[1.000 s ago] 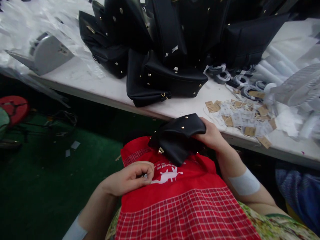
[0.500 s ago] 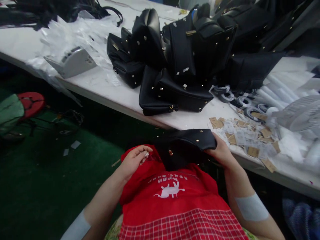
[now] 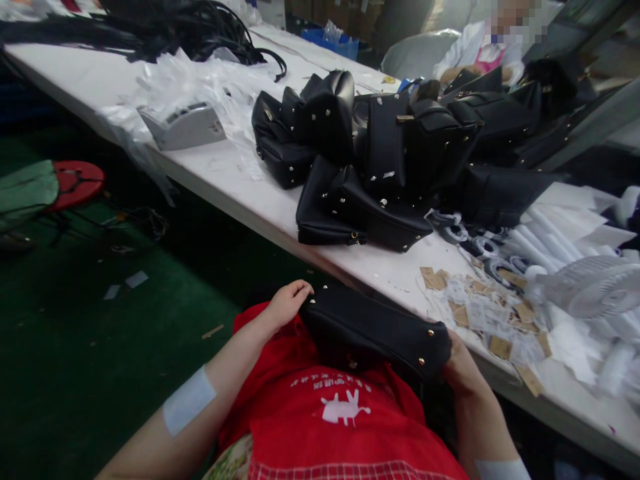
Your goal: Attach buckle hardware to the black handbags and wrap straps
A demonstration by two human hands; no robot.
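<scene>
A black handbag (image 3: 375, 327) lies on my lap over the red apron, its base with small gold studs turned up. My right hand (image 3: 459, 363) grips the bag's right end, its fingers partly hidden behind it. At the left corner, my left hand (image 3: 290, 303) is closed in a pinch beside a stud (image 3: 313, 301) that has a whitish bit on it. Whatever is between those fingertips is too small to make out. More black handbags (image 3: 345, 200) are piled on the white table in front of me, several with whitish bits on their studs.
Tags with strings (image 3: 480, 307) and a white fan (image 3: 595, 287) are on the table at right. Clear plastic wrappings (image 3: 190, 80), a grey plastic holder (image 3: 190, 127) and black straps (image 3: 200, 33) lie at left. A red stool (image 3: 77, 183) stands on the green floor. Another person (image 3: 465, 57) sits across the table.
My left hand has moved from the apron, where it held a small whitish scrap, to the bag's left corner. The bag has turned so its base faces up. The view has tilted up.
</scene>
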